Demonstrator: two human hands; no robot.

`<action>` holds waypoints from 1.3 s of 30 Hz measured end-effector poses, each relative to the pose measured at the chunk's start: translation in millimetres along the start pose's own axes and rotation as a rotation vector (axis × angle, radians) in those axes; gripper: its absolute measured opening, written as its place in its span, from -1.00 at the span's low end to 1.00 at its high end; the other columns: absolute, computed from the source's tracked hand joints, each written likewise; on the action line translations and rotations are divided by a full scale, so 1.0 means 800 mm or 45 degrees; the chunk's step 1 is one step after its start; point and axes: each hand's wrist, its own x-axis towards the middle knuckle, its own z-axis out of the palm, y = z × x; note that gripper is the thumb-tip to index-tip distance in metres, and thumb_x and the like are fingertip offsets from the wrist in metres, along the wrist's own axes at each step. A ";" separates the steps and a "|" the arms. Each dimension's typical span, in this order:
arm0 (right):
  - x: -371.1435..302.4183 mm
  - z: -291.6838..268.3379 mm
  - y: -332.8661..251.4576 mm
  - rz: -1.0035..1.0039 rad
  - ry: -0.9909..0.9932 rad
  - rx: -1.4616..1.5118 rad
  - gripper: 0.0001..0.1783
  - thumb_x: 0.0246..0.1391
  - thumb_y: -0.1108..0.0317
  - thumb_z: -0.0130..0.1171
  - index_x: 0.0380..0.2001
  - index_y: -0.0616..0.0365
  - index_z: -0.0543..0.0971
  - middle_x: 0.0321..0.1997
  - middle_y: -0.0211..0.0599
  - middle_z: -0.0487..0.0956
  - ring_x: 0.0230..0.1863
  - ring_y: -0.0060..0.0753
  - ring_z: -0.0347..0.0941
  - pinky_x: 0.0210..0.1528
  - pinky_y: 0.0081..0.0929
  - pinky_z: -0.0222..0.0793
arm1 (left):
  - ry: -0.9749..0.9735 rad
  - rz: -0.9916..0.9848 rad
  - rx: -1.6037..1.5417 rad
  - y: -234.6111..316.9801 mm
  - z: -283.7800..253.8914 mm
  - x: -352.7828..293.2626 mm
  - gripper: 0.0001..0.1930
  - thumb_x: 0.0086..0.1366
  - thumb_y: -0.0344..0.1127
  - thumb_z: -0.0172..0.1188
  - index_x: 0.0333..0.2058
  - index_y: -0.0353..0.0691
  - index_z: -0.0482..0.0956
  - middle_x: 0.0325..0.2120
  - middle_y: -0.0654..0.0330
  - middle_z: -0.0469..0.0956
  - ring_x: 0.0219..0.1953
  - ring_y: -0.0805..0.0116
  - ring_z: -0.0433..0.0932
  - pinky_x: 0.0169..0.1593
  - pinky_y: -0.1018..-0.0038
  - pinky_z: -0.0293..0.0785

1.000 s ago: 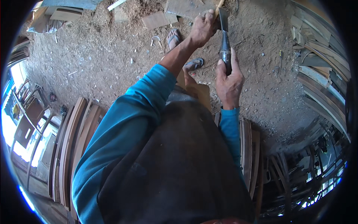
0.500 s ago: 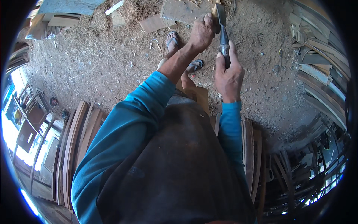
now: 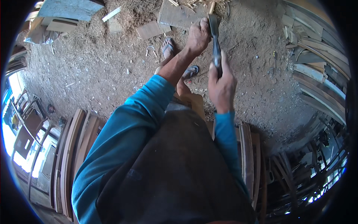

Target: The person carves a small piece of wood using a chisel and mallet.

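My left hand (image 3: 198, 36) is closed, its fingers wrapped round a narrow wooden stick (image 3: 212, 7). The stick's pale end shows beyond the knuckles, while the part in my fist is hidden. A dark hatchet-like tool (image 3: 215, 41) with a broad metal head is in my right hand (image 3: 222, 86). My right thumb and index finger lie along its handle. Its head is close against the stick, right beside my left hand; whether they touch I cannot tell.
A flat board (image 3: 179, 15) with wood shavings lies on the dirt floor ahead, beside a smaller board (image 3: 148, 30). Stacked timber (image 3: 317, 71) lines the right side. Planks (image 3: 71, 156) stand at the lower left. My sandalled feet (image 3: 168, 46) are below my hands.
My right hand and the tool have drawn slightly back toward me and left. The tool's head now sits lower along the stick, near my left fingers. The whole view has shifted a little.
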 end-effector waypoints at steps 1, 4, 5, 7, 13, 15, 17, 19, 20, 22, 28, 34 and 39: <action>-0.021 0.001 0.006 -0.018 -0.001 -0.028 -0.39 0.33 0.36 0.11 0.40 0.30 0.36 0.03 0.32 0.64 -0.02 0.28 0.66 -0.04 -0.01 0.59 | 0.045 0.081 0.076 -0.003 0.003 -0.001 -0.42 0.65 0.12 -0.19 -0.29 -0.31 0.51 -0.59 0.24 0.47 -0.54 0.43 0.43 -0.44 0.40 0.39; -0.026 0.002 0.015 0.027 -0.021 -0.063 -0.36 0.31 0.39 0.13 0.42 0.29 0.34 0.10 0.31 0.61 0.05 0.27 0.64 0.01 0.01 0.58 | 0.013 0.154 0.067 -0.006 0.003 -0.008 -0.46 0.64 0.13 -0.15 -0.24 -0.29 0.47 -0.55 0.27 0.45 -0.51 0.50 0.42 -0.42 0.46 0.38; -0.017 0.002 0.017 0.024 -0.023 -0.082 -0.36 0.31 0.38 0.13 0.42 0.28 0.33 0.10 0.31 0.61 0.06 0.27 0.64 0.02 0.01 0.58 | -0.053 0.161 -0.027 -0.010 0.001 -0.007 -0.46 0.63 0.15 -0.14 -0.22 -0.29 0.47 -0.55 0.28 0.44 -0.52 0.51 0.40 -0.43 0.47 0.37; 0.016 -0.002 0.003 0.102 -0.087 -0.099 -0.35 0.31 0.38 0.14 0.43 0.27 0.32 0.10 0.31 0.61 0.06 0.28 0.64 0.03 0.01 0.57 | -0.180 0.170 -0.217 -0.018 -0.003 -0.003 -0.46 0.62 0.18 -0.13 -0.19 -0.28 0.45 -0.55 0.32 0.42 -0.53 0.53 0.37 -0.44 0.50 0.35; -0.008 0.008 0.008 -0.071 0.015 -0.087 -0.40 0.35 0.35 0.11 0.41 0.27 0.34 0.01 0.33 0.64 0.04 0.33 0.63 -0.01 0.03 0.56 | -0.140 0.138 -0.175 -0.008 -0.003 -0.004 -0.35 0.50 0.38 -0.04 -0.13 -0.22 0.49 -0.49 0.35 0.43 -0.52 0.53 0.32 -0.45 0.52 0.30; 0.020 0.006 -0.004 0.027 -0.026 -0.109 -0.40 0.37 0.33 0.09 0.40 0.28 0.33 0.00 0.34 0.65 0.04 0.34 0.63 -0.01 0.03 0.56 | -0.152 0.139 -0.132 -0.021 -0.003 -0.003 -0.33 0.50 0.39 -0.06 -0.09 -0.23 0.51 -0.48 0.33 0.46 -0.51 0.53 0.34 -0.43 0.50 0.33; 0.053 0.006 -0.008 0.018 -0.009 -0.077 -0.41 0.39 0.29 0.08 0.40 0.29 0.34 -0.04 0.36 0.65 0.00 0.36 0.63 -0.04 0.02 0.56 | -0.131 0.150 -0.114 -0.010 -0.001 -0.005 -0.34 0.53 0.36 -0.11 -0.16 -0.25 0.48 -0.52 0.31 0.44 -0.52 0.49 0.37 -0.42 0.46 0.37; 0.053 0.008 0.002 -0.100 0.027 -0.134 -0.41 0.39 0.27 0.08 0.39 0.30 0.34 -0.06 0.36 0.65 -0.02 0.36 0.64 -0.06 0.02 0.57 | -0.114 0.107 -0.111 -0.009 -0.004 -0.006 -0.33 0.57 0.33 -0.19 -0.26 -0.28 0.44 -0.55 0.24 0.46 -0.56 0.41 0.42 -0.44 0.42 0.42; 0.038 0.001 -0.015 0.050 -0.037 -0.116 -0.40 0.38 0.30 0.09 0.40 0.31 0.34 -0.05 0.34 0.66 -0.02 0.33 0.65 -0.08 0.02 0.58 | -0.117 0.228 -0.002 -0.013 -0.010 0.002 -0.38 0.60 0.25 -0.19 -0.24 -0.30 0.45 -0.55 0.23 0.46 -0.57 0.40 0.43 -0.43 0.40 0.44; -0.013 -0.005 -0.011 0.058 -0.033 -0.103 -0.40 0.36 0.32 0.10 0.40 0.30 0.34 -0.05 0.32 0.66 -0.03 0.30 0.66 -0.10 0.01 0.58 | -0.094 0.122 -0.047 -0.017 -0.005 0.005 -0.42 0.62 0.19 -0.17 -0.22 -0.30 0.46 -0.55 0.22 0.46 -0.57 0.39 0.44 -0.44 0.38 0.44; -0.022 -0.009 -0.003 0.096 -0.057 -0.116 -0.37 0.33 0.35 0.13 0.42 0.26 0.34 -0.02 0.25 0.67 -0.07 0.27 0.68 -0.13 0.00 0.61 | -0.033 0.052 0.000 -0.007 0.004 -0.008 -0.54 0.65 0.03 -0.12 -0.20 -0.30 0.49 -0.56 0.23 0.48 -0.57 0.42 0.45 -0.47 0.37 0.43; -0.035 0.032 0.023 0.018 0.097 -0.102 -0.39 0.35 0.34 0.13 0.42 0.21 0.36 -0.03 0.31 0.66 -0.08 0.29 0.67 -0.12 -0.01 0.57 | 0.033 0.247 0.146 -0.009 -0.001 -0.007 -0.45 0.63 0.14 -0.14 -0.14 -0.31 0.52 -0.48 0.24 0.46 -0.47 0.43 0.39 -0.39 0.41 0.39; -0.035 0.026 0.027 -0.002 0.093 -0.029 -0.38 0.33 0.35 0.15 0.43 0.17 0.36 -0.16 0.25 0.69 -0.18 0.30 0.68 -0.18 0.00 0.56 | 0.093 0.289 0.258 -0.012 -0.001 -0.013 -0.44 0.65 0.10 -0.20 -0.18 -0.36 0.49 -0.50 0.11 0.50 -0.42 0.28 0.48 -0.28 0.26 0.47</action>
